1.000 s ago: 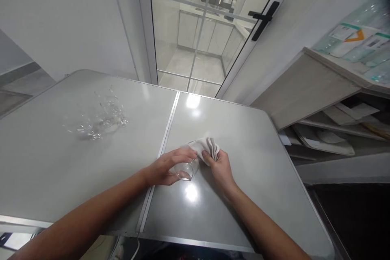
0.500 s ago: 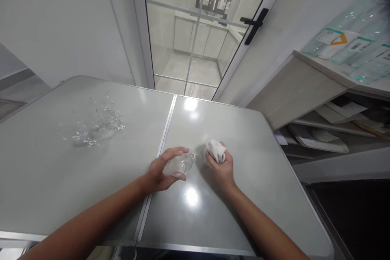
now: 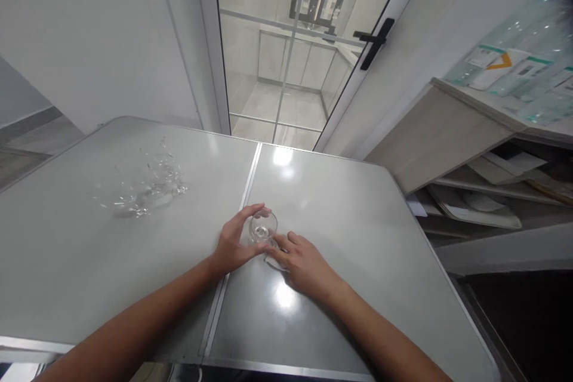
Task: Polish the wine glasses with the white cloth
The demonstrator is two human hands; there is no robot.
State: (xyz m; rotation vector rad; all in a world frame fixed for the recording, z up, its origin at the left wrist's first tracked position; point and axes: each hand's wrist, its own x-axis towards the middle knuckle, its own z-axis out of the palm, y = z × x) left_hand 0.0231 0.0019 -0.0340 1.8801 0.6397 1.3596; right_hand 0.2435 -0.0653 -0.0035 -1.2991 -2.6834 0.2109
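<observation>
While I watched through the head camera, I had the left hand (image 3: 235,245) curled round a small glass (image 3: 263,227) that stood upright on the counter (image 3: 358,221), just to the right of the centre seam (image 3: 250,173). Its fingers (image 3: 255,210) wrapped the far side and the thumb closed on the near side. I judged that this cupped hold was there to keep so light and slippery a thing from tipping or sliding on the glossy top.

The right hand (image 3: 304,262) lay low and flat, a little further right of the seam. Its fingers (image 3: 280,245) were stretched out and loosely together, with the tips at the foot of the glass, pinching nothing. It seemed to brace the base from the side opposite the left palm. A curved clear edge showed beneath those fingertips, and I could not tell what it was.

Well to the left of the seam sat a cluster of clear glassware (image 3: 147,191), kept apart from the hands. Beyond the seam's far end stood a glass door (image 3: 277,71) with a black handle (image 3: 373,42), and far to the right were open shelves (image 3: 470,191) holding papers.
</observation>
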